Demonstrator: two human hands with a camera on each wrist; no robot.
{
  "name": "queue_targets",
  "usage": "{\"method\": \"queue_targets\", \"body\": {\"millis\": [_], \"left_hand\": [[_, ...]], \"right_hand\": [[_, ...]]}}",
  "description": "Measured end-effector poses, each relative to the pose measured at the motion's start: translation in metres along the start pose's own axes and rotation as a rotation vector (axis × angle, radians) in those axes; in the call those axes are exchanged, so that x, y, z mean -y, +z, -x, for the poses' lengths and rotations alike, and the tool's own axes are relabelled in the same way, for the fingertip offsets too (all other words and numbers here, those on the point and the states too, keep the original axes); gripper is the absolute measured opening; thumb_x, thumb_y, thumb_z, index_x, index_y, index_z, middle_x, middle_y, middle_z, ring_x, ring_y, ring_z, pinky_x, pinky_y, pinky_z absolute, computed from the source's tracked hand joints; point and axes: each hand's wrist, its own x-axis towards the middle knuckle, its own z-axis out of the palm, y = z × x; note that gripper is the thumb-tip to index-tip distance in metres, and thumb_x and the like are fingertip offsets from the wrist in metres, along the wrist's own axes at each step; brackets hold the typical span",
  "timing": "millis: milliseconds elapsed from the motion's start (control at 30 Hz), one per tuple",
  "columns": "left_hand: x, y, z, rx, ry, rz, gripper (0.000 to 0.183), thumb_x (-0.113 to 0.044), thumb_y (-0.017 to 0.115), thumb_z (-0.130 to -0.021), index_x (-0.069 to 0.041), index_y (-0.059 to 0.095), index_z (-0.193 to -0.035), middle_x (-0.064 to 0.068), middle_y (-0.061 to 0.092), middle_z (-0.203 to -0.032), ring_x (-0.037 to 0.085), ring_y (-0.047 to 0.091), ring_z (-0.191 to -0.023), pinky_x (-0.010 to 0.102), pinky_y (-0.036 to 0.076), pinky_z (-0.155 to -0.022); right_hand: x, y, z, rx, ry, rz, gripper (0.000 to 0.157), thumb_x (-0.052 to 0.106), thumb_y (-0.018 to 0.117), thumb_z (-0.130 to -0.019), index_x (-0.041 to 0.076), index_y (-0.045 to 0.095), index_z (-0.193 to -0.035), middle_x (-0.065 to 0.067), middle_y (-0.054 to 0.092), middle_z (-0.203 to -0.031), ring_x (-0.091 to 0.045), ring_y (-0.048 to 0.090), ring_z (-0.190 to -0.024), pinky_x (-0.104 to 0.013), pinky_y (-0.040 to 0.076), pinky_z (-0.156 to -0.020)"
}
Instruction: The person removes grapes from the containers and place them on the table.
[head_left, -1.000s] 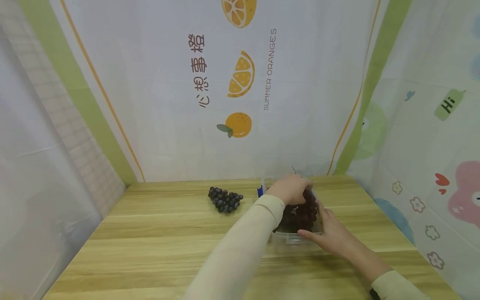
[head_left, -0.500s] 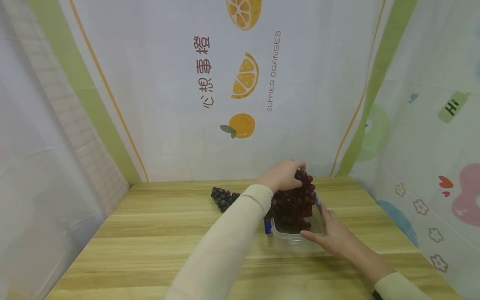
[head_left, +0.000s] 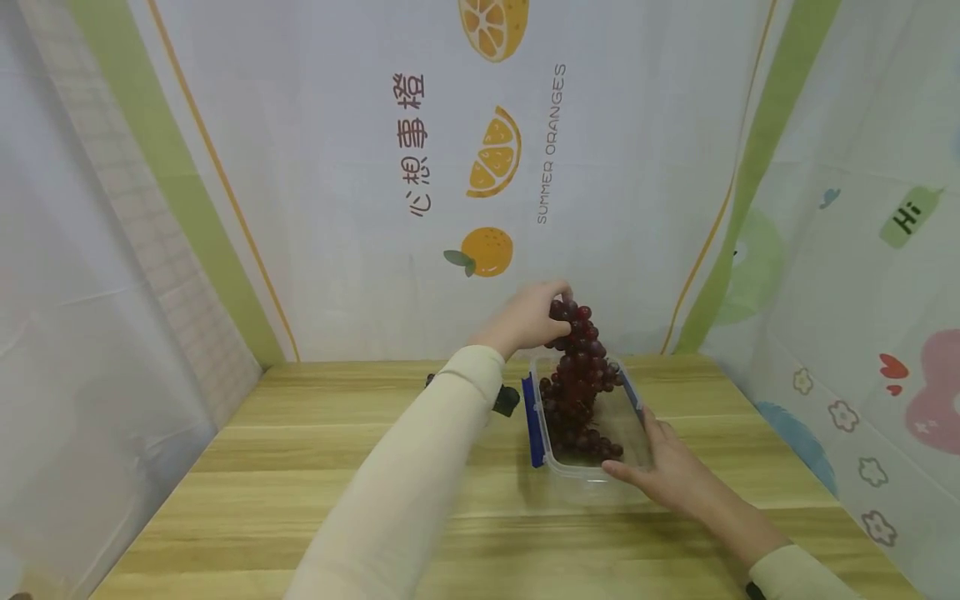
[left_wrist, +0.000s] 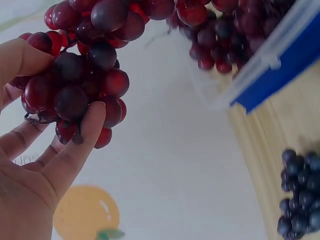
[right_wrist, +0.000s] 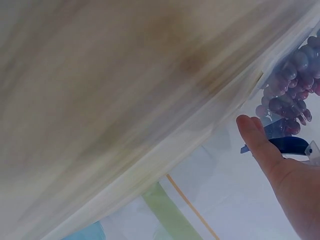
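Observation:
My left hand [head_left: 528, 318] pinches the upper end of a bunch of red grapes [head_left: 581, 358] with thumb and fingers. That bunch hangs down into a clear plastic container [head_left: 592, 472] with blue side clips. More red grapes [left_wrist: 220, 42] lie inside the container; whether they belong to the same bunch I cannot tell. My right hand [head_left: 667, 467] holds the container's near right corner, thumb at the front rim and fingers along the right side. Left of the container lies a bunch of dark grapes [left_wrist: 300, 195], mostly hidden by my left sleeve in the head view.
The wooden table [head_left: 300, 483] carries the container on its right half. Behind it hangs a white cloth [head_left: 337, 275] printed with oranges, and a patterned cloth [head_left: 825, 292] hangs at the right. My left sleeve [head_left: 405, 467] crosses the table's middle.
My left hand has come up and to the left out of the container, lifting the red grapes. The right hand stays at the container. My left sleeve now covers most of the dark grapes.

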Motion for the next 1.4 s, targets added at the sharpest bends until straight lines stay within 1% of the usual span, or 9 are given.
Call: {"method": "queue_targets", "body": {"millis": [167, 367, 500, 567, 667, 833, 1000, 1233, 1400], "left_hand": [[0.017, -0.015, 0.010, -0.019, -0.045, -0.022, 0.032, -0.024, 0.065, -0.092, -0.019, 0.053, -0.122, 0.001, 0.060, -0.115, 0.018, 0.057, -0.080, 0.032, 0.048, -0.075], [0.039, -0.032, 0.024, -0.020, -0.095, -0.028, 0.034, -0.023, 0.064, -0.092, -0.017, 0.053, -0.124, 0.005, 0.063, -0.105, 0.021, 0.058, -0.075, 0.034, 0.049, -0.072], [0.054, -0.044, 0.032, -0.035, -0.131, -0.054, 0.040, -0.023, 0.064, -0.092, -0.015, 0.054, -0.129, 0.009, 0.062, -0.120, 0.021, 0.054, -0.085, 0.035, 0.047, -0.078], [0.061, -0.051, 0.035, -0.034, -0.157, -0.048, 0.043, -0.023, 0.063, -0.092, -0.014, 0.052, -0.133, 0.009, 0.062, -0.121, 0.021, 0.055, -0.084, 0.036, 0.048, -0.077], [0.072, -0.059, 0.041, -0.032, -0.194, -0.033, 0.044, -0.023, 0.063, -0.093, -0.014, 0.050, -0.134, 0.010, 0.063, -0.112, 0.023, 0.059, -0.078, 0.037, 0.050, -0.074], [0.089, -0.072, 0.052, -0.059, -0.231, -0.037, 0.036, -0.022, 0.063, -0.092, -0.015, 0.053, -0.127, 0.009, 0.062, -0.113, 0.023, 0.058, -0.084, 0.037, 0.050, -0.076], [0.104, -0.083, 0.066, -0.058, -0.272, -0.051, 0.030, -0.021, 0.062, -0.091, -0.014, 0.053, -0.120, 0.011, 0.061, -0.092, 0.024, 0.055, -0.072, 0.035, 0.047, -0.065], [0.126, -0.096, 0.080, -0.050, -0.320, -0.096, 0.036, -0.020, 0.062, -0.091, -0.011, 0.053, -0.124, 0.012, 0.062, -0.111, 0.025, 0.056, -0.086, 0.038, 0.049, -0.075], [0.142, -0.104, 0.091, -0.065, -0.356, -0.088, 0.031, -0.020, 0.061, -0.091, -0.010, 0.053, -0.119, 0.013, 0.064, -0.104, 0.025, 0.060, -0.083, 0.037, 0.049, -0.071]], "right_hand": [[0.000, 0.000, 0.001, -0.002, 0.003, 0.001, 0.120, 0.071, 0.059, -0.083, -0.003, -0.002, -0.156, -0.039, 0.021, -0.151, -0.062, 0.032, -0.132, -0.071, 0.034, -0.102], [0.001, 0.000, 0.003, -0.002, -0.002, 0.006, 0.120, 0.071, 0.058, -0.084, -0.005, -0.002, -0.155, -0.041, 0.018, -0.152, -0.063, 0.029, -0.132, -0.072, 0.033, -0.103], [0.002, -0.001, 0.004, 0.002, -0.003, 0.008, 0.120, 0.071, 0.058, -0.084, -0.005, -0.002, -0.155, -0.042, 0.017, -0.152, -0.064, 0.029, -0.132, -0.073, 0.032, -0.102], [0.003, -0.001, 0.004, 0.001, -0.004, 0.006, 0.120, 0.071, 0.058, -0.084, -0.004, -0.003, -0.155, -0.042, 0.016, -0.152, -0.064, 0.027, -0.133, -0.073, 0.031, -0.103], [0.002, -0.001, 0.004, 0.002, -0.002, -0.001, 0.120, 0.071, 0.058, -0.083, -0.004, -0.003, -0.155, -0.041, 0.014, -0.153, -0.064, 0.025, -0.134, -0.073, 0.030, -0.103], [0.001, -0.002, 0.003, 0.000, -0.005, -0.007, 0.121, 0.073, 0.057, -0.083, -0.004, -0.002, -0.155, -0.040, 0.014, -0.153, -0.063, 0.024, -0.135, -0.073, 0.030, -0.104], [0.002, -0.002, 0.004, 0.001, -0.006, 0.000, 0.122, 0.074, 0.056, -0.082, -0.003, -0.003, -0.155, -0.040, 0.015, -0.153, -0.063, 0.025, -0.134, -0.073, 0.030, -0.103], [0.005, -0.003, 0.004, 0.033, 0.004, -0.002, 0.118, 0.071, 0.056, -0.085, -0.003, -0.005, -0.155, -0.041, 0.016, -0.152, -0.063, 0.026, -0.134, -0.073, 0.032, -0.103], [0.005, -0.003, 0.003, 0.028, -0.005, -0.014, 0.118, 0.070, 0.057, -0.085, -0.003, -0.004, -0.155, -0.040, 0.014, -0.154, -0.062, 0.025, -0.135, -0.072, 0.031, -0.103]]}}
